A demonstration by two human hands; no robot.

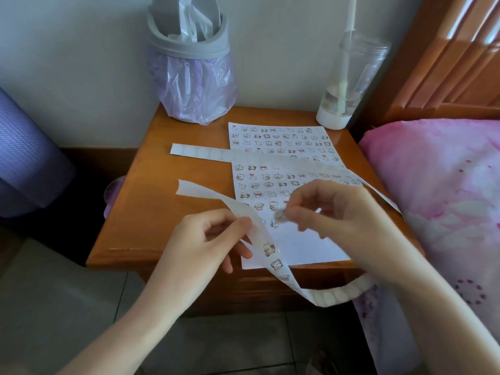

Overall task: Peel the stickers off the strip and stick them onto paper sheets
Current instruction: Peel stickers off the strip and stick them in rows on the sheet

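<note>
Crowding the back of the small wooden worktop (pixel 167 201) are a grey bin (pixel 189 58) lined with a pale purple bag, standing at the rear left against the wall, and a clear plastic bottle (pixel 349 82) with a white base at the rear right, a pale stick standing inside it. A bed with a pink flowered cover (pixel 438 180) presses against the worktop's right edge, under a wooden headboard (pixel 454 50). A rolled purple mat (pixel 24 158) leans at the far left, and grey floor tiles (pixel 54 293) show below.

Between bin and bottle lies the paper sheet (pixel 297 247), its upper two thirds filled with rows of small cartoon stickers, its lower part bare. An emptied stretch of backing lies across the sheet from the left, trailing off toward the bed.

The sticker strip (pixel 270 250) curls up from a free end at the left, passes through the left hand (pixel 213 239), which pinches it between thumb and fingers, then hangs over the front edge of the worktop and loops back to the right. A few stickers remain on it just below that grip.

The right hand (pixel 332 209) hovers over the sheet's lower rows, fingertips closed on a single sticker (pixel 280 215), blurred, just above the paper.
</note>
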